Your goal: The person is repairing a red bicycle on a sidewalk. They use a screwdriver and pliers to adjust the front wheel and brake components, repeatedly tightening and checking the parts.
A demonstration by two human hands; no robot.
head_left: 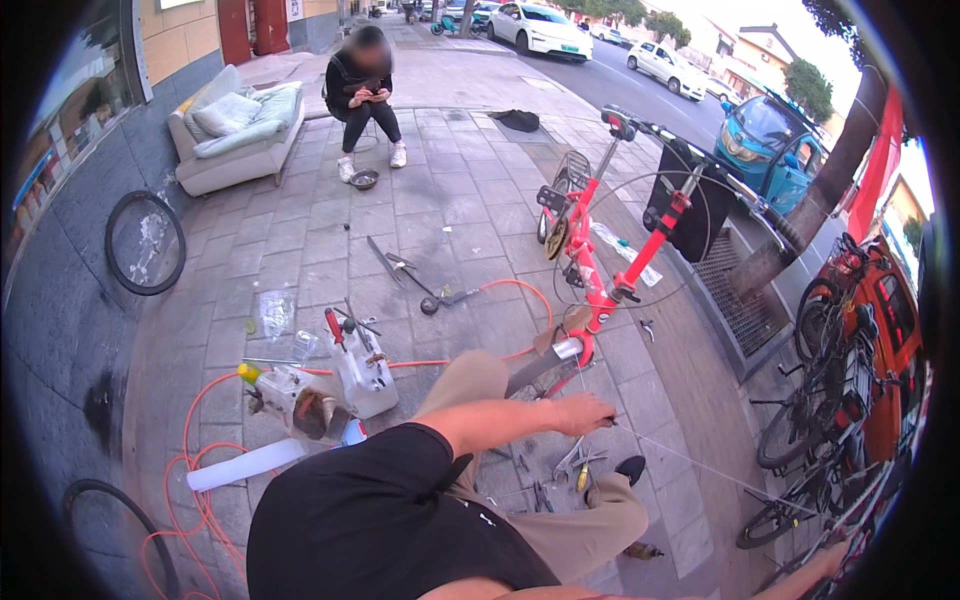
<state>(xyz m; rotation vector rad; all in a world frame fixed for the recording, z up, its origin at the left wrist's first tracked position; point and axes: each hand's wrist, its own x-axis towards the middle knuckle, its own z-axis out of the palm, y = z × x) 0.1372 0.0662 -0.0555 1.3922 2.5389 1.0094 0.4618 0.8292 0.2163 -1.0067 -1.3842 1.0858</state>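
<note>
A red folding bike (632,270) stands with its front end close to me, over the paving. My left hand (582,413) is closed just below the bike's fork, pinching a thin pale cable (700,462). The cable runs taut from there toward the lower right. Out at the right edge my right hand (832,558) appears closed around the cable's far stretch, but blur and the rim hide part of it. Beneath my left hand lie several hand tools, among them a yellow-handled screwdriver (582,474).
At my left are a white plastic jug (368,385) with tools, an orange air hose (205,500) and a white roll (245,465). A seated person (362,90) is ahead by a sofa (240,125). Parked bikes (800,430) and a tree (830,200) stand right.
</note>
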